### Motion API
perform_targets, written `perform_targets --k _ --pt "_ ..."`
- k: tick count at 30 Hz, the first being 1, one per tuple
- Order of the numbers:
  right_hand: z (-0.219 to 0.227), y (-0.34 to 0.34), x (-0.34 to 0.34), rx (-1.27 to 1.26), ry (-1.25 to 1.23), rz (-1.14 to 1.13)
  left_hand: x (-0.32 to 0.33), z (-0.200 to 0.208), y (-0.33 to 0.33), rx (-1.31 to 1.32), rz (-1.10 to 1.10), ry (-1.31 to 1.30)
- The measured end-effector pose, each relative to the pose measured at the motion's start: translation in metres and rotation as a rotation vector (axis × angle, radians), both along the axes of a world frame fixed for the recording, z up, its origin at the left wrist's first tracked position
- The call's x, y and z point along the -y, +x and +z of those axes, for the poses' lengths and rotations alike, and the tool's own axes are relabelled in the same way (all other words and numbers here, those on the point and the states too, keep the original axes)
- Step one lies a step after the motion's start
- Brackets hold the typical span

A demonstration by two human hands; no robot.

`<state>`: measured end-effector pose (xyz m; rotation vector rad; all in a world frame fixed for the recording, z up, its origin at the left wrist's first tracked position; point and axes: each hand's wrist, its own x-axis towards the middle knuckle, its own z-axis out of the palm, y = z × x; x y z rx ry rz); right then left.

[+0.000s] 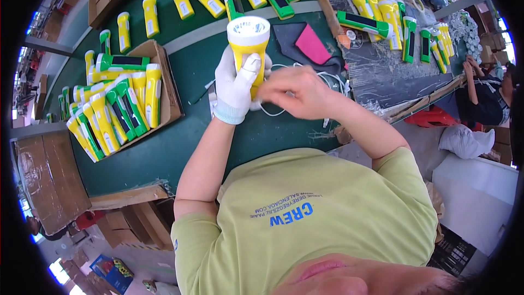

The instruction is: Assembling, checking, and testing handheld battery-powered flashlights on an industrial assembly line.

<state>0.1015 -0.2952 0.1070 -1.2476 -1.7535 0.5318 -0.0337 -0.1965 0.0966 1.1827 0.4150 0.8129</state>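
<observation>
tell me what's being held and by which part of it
The gloved left hand holds a yellow flashlight by its body, below the white head. Whether the bare right hand touches it cannot be told.

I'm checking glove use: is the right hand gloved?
No, the right hand is bare, while the left hand wears a white glove.
</observation>
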Motion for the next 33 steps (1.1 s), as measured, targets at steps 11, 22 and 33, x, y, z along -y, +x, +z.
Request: perform_targets --k 11,22,33 --pt "-0.033 -0.035 0.037 -0.153 -0.067 0.135 -0.012 0.002 0.015 -0.057 0.021 -0.052" --pt "0.008 0.014 0.001 -0.668 -0.312 -0.228 0.008 -0.021 -0.004 0.084 -0.376 -0.755" --pt "0.026 -0.009 0.003 0.065 0.285 -0.426 0.037 -0.003 -0.008 -0.189 0.185 0.074"
